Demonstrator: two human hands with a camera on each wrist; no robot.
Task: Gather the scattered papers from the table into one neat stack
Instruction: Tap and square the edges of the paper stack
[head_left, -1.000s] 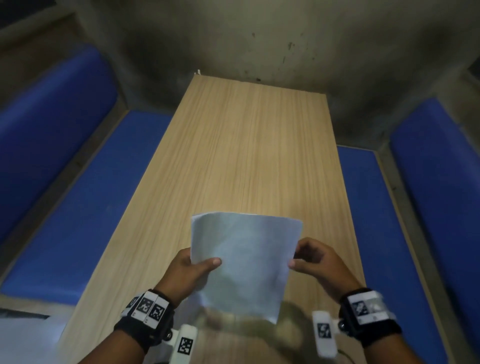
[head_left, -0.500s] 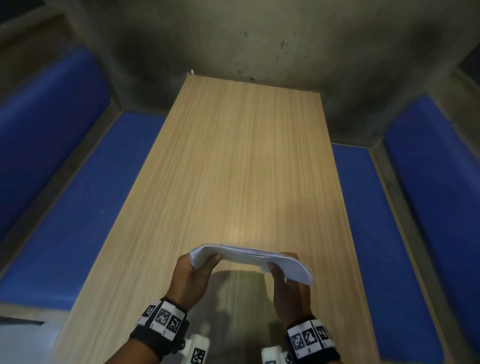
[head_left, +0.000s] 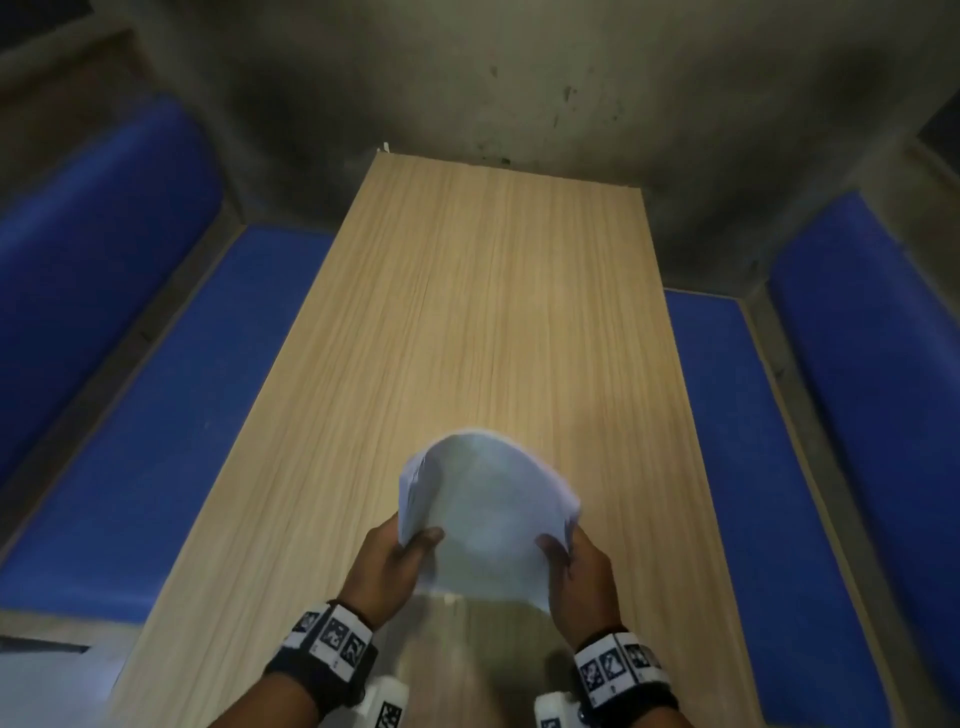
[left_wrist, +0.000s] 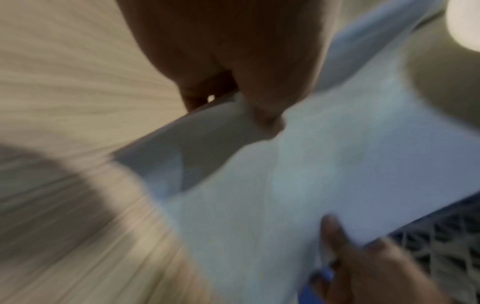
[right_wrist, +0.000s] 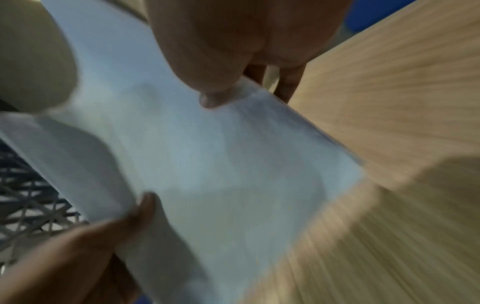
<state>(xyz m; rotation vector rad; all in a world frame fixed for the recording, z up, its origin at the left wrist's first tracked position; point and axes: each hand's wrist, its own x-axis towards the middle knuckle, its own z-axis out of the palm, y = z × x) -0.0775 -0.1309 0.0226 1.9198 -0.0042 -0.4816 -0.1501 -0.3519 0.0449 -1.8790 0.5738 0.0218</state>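
Note:
A stack of white papers (head_left: 485, 514) is held upright and bowed above the near end of the wooden table (head_left: 467, 312). My left hand (head_left: 395, 556) grips its left edge, thumb on the near face. My right hand (head_left: 571, 561) grips its right edge the same way. In the blurred left wrist view the papers (left_wrist: 298, 174) fill the middle, pinched by the left hand (left_wrist: 249, 86), with the right hand's fingers (left_wrist: 335, 232) on the lower edge. The right wrist view shows the papers (right_wrist: 207, 154) pinched under the right hand (right_wrist: 228, 78).
Blue padded benches (head_left: 171, 415) (head_left: 753, 467) run along both long sides of the table. A stained grey wall (head_left: 493, 78) closes the far end. A pale surface (head_left: 47, 686) shows at the bottom left corner.
The stack went from upright and flat to lying edge-on half a second ago, and now stands upright again, bowed into a curve. Both hands kept their hold and shifted slightly right.

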